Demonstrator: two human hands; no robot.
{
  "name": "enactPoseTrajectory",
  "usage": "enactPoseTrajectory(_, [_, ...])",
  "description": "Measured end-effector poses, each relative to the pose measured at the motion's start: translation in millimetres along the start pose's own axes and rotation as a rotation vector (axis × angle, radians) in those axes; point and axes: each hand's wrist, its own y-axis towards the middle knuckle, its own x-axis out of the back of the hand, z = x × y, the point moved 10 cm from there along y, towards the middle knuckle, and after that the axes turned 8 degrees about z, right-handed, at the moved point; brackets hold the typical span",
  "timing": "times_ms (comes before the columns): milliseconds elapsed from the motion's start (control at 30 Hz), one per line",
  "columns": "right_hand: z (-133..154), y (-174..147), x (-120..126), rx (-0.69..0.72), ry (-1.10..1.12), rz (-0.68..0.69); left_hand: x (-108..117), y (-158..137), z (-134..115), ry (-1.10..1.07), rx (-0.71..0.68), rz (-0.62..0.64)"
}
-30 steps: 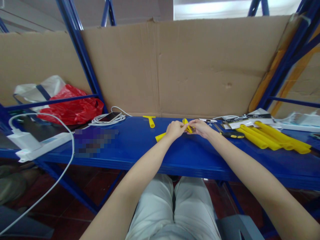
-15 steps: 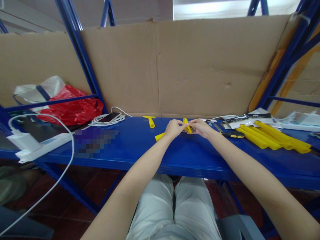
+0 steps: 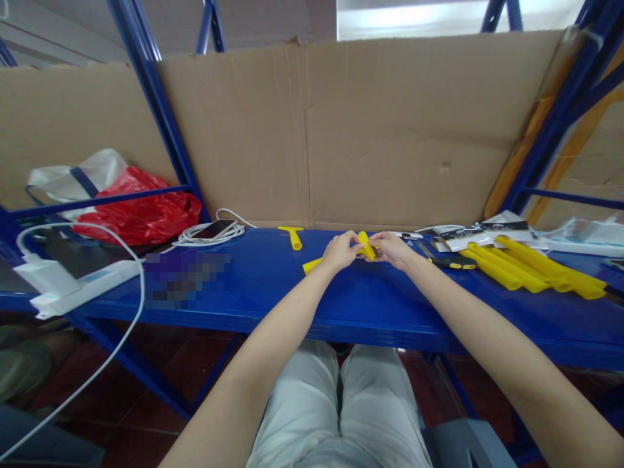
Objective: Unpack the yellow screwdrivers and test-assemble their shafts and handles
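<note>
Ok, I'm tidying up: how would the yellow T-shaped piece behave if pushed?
The yellow T-shaped piece probably won't roll far, since its wide top juts out on both sides. It looks stiff, judging by its straight, crisp outline. Being smooth-looking, it may slide easily on the glossy blue table.

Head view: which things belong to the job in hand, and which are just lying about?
Likely the job:
small yellow piece, in the left hand and right hand
partly hidden yellow piece
yellow T-shaped piece
yellow tubes

Probably lying about:
red bag
white power strip
phone
black-and-yellow tool, unheld; role unclear
</note>
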Motion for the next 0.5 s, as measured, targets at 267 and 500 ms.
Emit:
enactPoseTrajectory(267, [0.8,-1.9,-0.2,0.007,-0.021,-0.005,-1.6,-0.1,-3.6,0.025,-0.018,0.036])
enactPoseTrajectory(500, [0.4,-4.4,1.7,-0.002,-0.004,-0.045,-0.9,-1.1,-7.9,0.09,-0.045,0.059])
